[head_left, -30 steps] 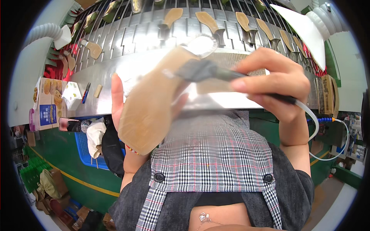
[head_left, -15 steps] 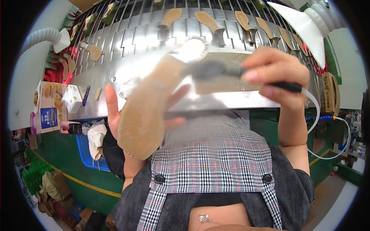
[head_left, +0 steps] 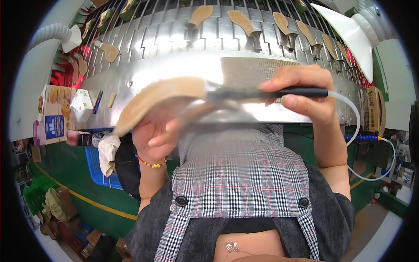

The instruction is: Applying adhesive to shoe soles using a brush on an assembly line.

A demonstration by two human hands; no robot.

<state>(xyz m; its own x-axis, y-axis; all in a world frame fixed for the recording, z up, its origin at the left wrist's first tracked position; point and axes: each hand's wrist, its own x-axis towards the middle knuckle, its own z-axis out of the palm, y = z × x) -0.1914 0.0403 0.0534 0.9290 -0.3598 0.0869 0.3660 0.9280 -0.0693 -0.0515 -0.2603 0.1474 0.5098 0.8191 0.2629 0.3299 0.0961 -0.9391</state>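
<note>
My left hand (head_left: 155,133) is beneath a tan shoe sole (head_left: 152,94) and holds it tilted, with its curled fingers partly hidden behind the blur. The sole's dark heel part (head_left: 222,105) is smeared by motion. In my right hand (head_left: 310,85) is a black pen-like applicator (head_left: 301,91), gripped between thumb and fingers, with a white tube (head_left: 351,107) running from its back end. Its blurred tip points left at the heel end of the sole; whether the two touch I cannot tell.
Ahead, a slatted metal conveyor (head_left: 170,41) carries several tan soles (head_left: 244,22). Corrugated cardboard (head_left: 244,70) lies on the metal ledge. White hoods (head_left: 349,32) flank both sides. At left are a tissue pack (head_left: 82,105), pens (head_left: 97,101), a carton (head_left: 59,113) and a phone (head_left: 79,138).
The sole has turned from its broad face toward me to a more edge-on, level tilt. My right hand with the applicator has moved slightly left and down.
</note>
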